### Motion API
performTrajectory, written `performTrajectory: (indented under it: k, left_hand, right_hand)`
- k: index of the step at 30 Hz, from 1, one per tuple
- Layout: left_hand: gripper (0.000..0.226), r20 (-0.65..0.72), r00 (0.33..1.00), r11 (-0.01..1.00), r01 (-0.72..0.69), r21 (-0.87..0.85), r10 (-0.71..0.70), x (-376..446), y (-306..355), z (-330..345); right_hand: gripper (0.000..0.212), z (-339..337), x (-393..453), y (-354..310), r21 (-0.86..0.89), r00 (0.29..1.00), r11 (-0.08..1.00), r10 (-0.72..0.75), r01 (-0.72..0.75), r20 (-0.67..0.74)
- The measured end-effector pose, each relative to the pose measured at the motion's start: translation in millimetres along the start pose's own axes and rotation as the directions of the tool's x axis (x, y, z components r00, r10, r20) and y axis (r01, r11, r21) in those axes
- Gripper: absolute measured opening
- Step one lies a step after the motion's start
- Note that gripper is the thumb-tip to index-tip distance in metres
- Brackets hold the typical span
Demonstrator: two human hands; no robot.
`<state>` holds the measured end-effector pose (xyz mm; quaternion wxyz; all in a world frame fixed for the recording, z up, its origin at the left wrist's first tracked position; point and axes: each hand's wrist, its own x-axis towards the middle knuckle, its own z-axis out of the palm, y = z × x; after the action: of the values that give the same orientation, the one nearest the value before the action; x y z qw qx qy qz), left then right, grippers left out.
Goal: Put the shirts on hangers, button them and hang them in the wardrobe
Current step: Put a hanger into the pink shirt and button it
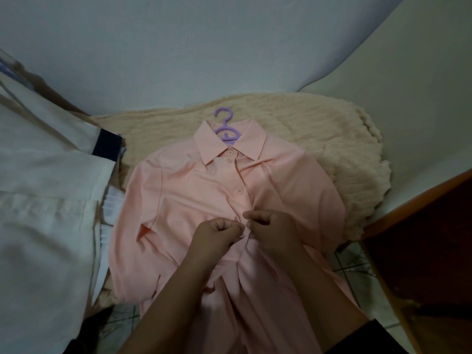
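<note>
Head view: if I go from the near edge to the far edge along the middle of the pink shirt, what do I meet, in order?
Left hand and right hand pinching the pink shirt placket → fastened buttons → collar → purple hanger hook → cream blanket.

Button under work not visible: covered by fingers of left hand [217,232] and right hand [268,226]. Purple hanger [224,126] mostly hidden inside collar of pink shirt [194,190], hook only exposed. Shirt hem cut off at bottom edge, below hands. White garments [43,190] left of hands blurred, cropped.
</note>
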<state>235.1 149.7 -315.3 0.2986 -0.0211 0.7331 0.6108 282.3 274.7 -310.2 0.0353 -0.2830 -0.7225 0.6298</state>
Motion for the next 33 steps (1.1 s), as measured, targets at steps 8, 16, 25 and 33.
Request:
performTrajectory:
  k: [8,16,25,33]
  left_hand:
    - [0.017,0.068,0.973,0.913,0.233,-0.334,-0.223,1,8,-1]
    - [0.038,-0.101,0.95,0.954,0.29,-0.076,-0.297,25,28,-32]
    - [0.034,-0.01,0.936,0.932,0.35,0.093,-0.351,58,42,-41]
    - [0.049,-0.128,0.972,0.945,-0.154,0.288,0.197,94,76,-65]
  right_hand:
    - [0.026,3,4,0,0.07,0.998,0.997,0.01,-0.015,0.068]
    - [0.025,-3,31,-24,0.282,0.963,0.923,0.231,-0.261,0.138]
    - [0.035,14,79,-35,-0.313,0.99,0.94,0.119,-0.137,-0.077]
    - [0.027,9,116,-77,-0.008,0.998,0.998,-0.065,0.065,0.01]
